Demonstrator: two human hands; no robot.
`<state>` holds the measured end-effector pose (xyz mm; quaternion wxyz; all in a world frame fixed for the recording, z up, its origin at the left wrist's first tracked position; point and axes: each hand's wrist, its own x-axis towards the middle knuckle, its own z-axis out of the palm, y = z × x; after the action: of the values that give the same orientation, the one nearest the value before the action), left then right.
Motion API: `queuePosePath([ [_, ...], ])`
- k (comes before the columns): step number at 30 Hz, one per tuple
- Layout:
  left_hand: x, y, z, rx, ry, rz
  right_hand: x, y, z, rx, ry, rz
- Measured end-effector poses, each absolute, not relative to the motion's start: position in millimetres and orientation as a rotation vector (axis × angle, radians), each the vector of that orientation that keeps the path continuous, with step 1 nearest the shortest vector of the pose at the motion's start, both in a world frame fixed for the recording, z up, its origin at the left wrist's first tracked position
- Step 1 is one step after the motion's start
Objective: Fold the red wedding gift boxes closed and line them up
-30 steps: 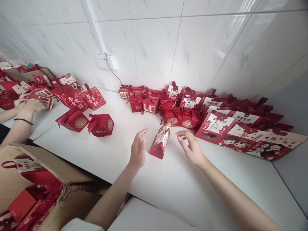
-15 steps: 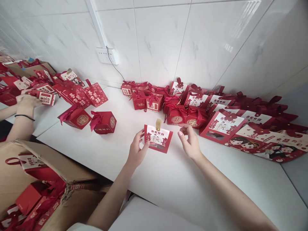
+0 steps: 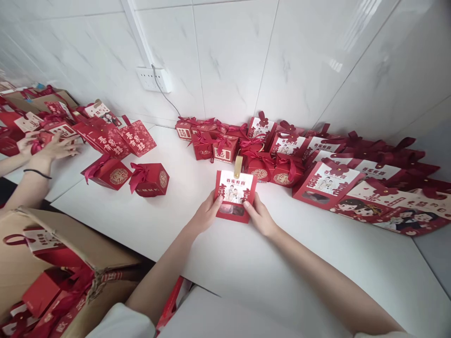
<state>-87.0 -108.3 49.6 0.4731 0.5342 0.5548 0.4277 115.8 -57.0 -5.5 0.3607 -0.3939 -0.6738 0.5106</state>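
Note:
Between my hands stands a small red gift box (image 3: 235, 191) with a white printed front, a clear window low down and a gold ribbon loop on top. My left hand (image 3: 206, 213) grips its left side, thumb on the front. On the right side my right hand (image 3: 262, 215) holds it the same way; the fingers behind the box are hidden. Red cube boxes with bows (image 3: 260, 170) stand just behind it. To the right is a row of similar gift boxes (image 3: 322, 185) with dark red ribbon handles.
Two hexagonal red boxes (image 3: 150, 179) lie left on the white table (image 3: 169, 230). An open carton (image 3: 70, 230) of red boxes sits at lower left. Beyond it, another person's hands (image 3: 52, 150) handle a red box. A socket (image 3: 153, 80) with a cable is on the tiled wall.
My right hand has closed on the right side of the gift box, which now stands more upright and faces me. The other person's near hand has spread its fingers.

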Motion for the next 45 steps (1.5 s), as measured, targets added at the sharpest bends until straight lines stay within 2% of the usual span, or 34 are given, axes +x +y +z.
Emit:
queuePosePath([
  [5, -73.6, -86.7, 53.5, 1.221, 1.438, 1.149, 106.5, -43.8, 4.3, -0.998, -1.452, 1.388],
  [10, -68.6, -68.9, 31.3, 1.032, 1.497, 1.290, 100.9, -39.5, -5.3, -0.904, -1.436, 1.397],
  [14, -70.7, -67.9, 17.3, 0.952, 1.490, 1.396, 100.6, -40.8, -14.3, -0.899, -1.463, 1.257],
  [19, -75.0, -70.9, 19.4, 1.099, 1.482, 1.250, 107.0, -37.3, -20.9, -1.041, -1.320, 1.115],
  [22, -76.7, -72.4, 20.8, 1.152, 1.458, 1.186, 112.6, -33.8, -21.1, -1.066, -1.416, 1.130],
  [34, -73.4, -71.3, 20.8, 1.101, 1.162, 1.305, 111.8, -38.1, -11.0, -0.936, -1.627, 1.005],
  [45, -72.3, -71.3, 19.6, 1.139, 1.208, 1.334, 110.0, -40.5, -14.5, -0.968, -1.587, 1.016],
])
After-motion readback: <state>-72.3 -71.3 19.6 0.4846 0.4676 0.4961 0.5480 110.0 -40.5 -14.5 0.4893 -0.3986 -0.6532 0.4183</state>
